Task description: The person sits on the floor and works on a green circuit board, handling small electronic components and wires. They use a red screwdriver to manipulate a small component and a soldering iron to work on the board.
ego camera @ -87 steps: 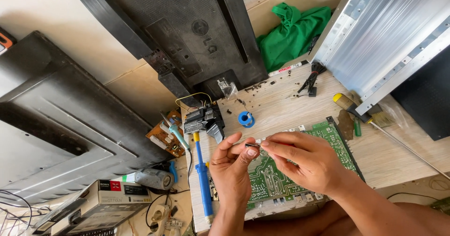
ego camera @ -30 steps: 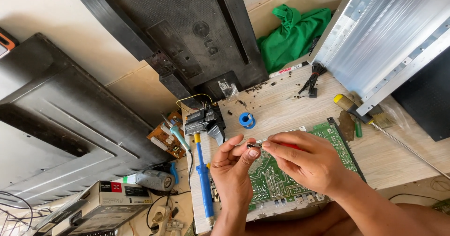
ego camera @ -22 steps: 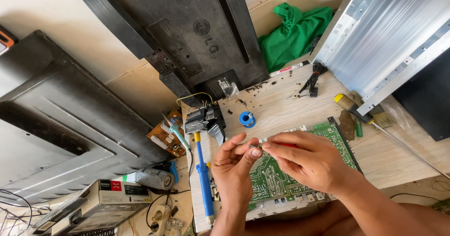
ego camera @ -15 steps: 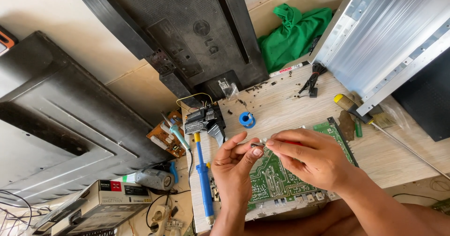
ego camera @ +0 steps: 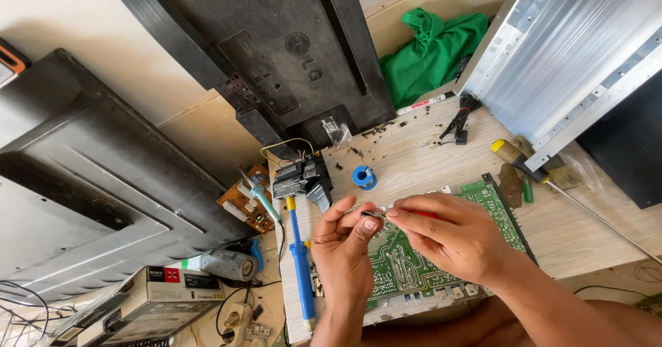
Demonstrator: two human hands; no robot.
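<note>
Both hands meet above the green circuit board (ego camera: 414,264), which lies flat on the light wooden desk (ego camera: 414,161) near its front edge. The left hand (ego camera: 341,250) is raised with its thumb and forefinger pinched on a small dark component (ego camera: 372,214), too tiny to identify. The right hand (ego camera: 448,240) is curled shut around a thin tool with a red handle (ego camera: 424,215), only a sliver of which shows between the fingers; its tip sits right at the pinched component.

Just left of the left hand, a blue-handled soldering iron (ego camera: 301,257) lies lengthwise along the desk edge. Beyond the hands sit a small blue spool of solder (ego camera: 363,177) and a dark wired part (ego camera: 303,176). Farther back rest black cutters (ego camera: 457,123) and a crumpled green cloth (ego camera: 434,54). To the right, a yellow-handled screwdriver (ego camera: 514,155) lies beside a brush (ego camera: 562,176). A black television back cover (ego camera: 276,50) leans against the wall.
</note>
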